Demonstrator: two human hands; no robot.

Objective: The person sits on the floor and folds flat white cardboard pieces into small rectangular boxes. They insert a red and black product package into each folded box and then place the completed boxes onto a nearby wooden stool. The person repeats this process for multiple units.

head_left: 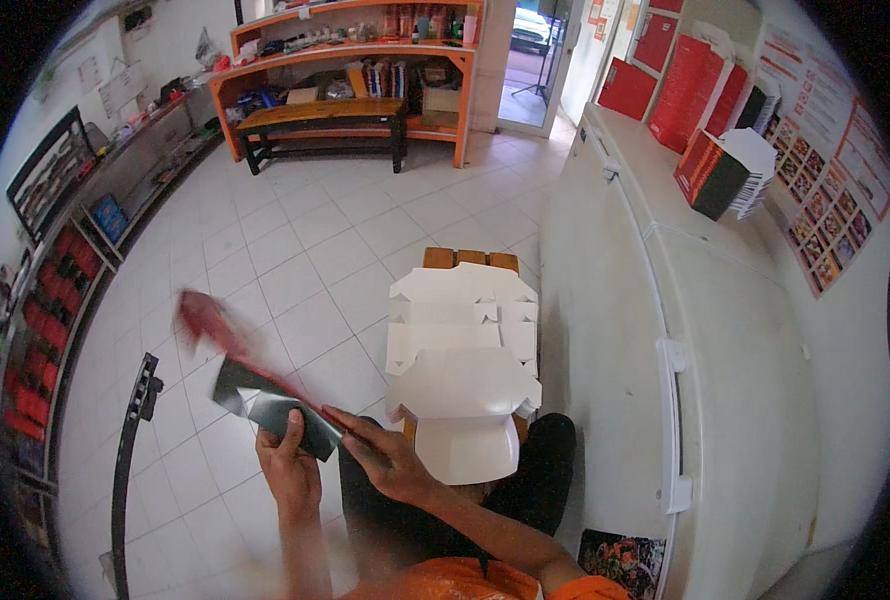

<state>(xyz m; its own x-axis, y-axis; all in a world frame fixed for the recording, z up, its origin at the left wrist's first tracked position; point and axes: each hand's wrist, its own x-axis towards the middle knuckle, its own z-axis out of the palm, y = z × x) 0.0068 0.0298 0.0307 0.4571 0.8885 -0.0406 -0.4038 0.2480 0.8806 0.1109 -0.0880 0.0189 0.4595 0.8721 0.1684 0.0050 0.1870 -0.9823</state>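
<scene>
My left hand (290, 470) is closed on a partly folded cardboard carton (315, 432), thumb on its dark panel. The carton has dark and red sides, and its far red flap is smeared by motion. My right hand (397, 462) pinches the carton's near right edge, fingers pressed along it. To the right of the carton, directly in front of me, white carton blanks (465, 390) lie overlapped on a wooden stool (470, 260), white faces up. The nearest blank's flap hangs toward my lap.
A long white chest freezer (655, 300) runs close along my right, with folded red and dark cartons (725, 172) on top. A black upright strip (130, 450) stands at left. Shelves with red packs (40, 330) line the left wall. A wooden bench (325, 115) stands at the back.
</scene>
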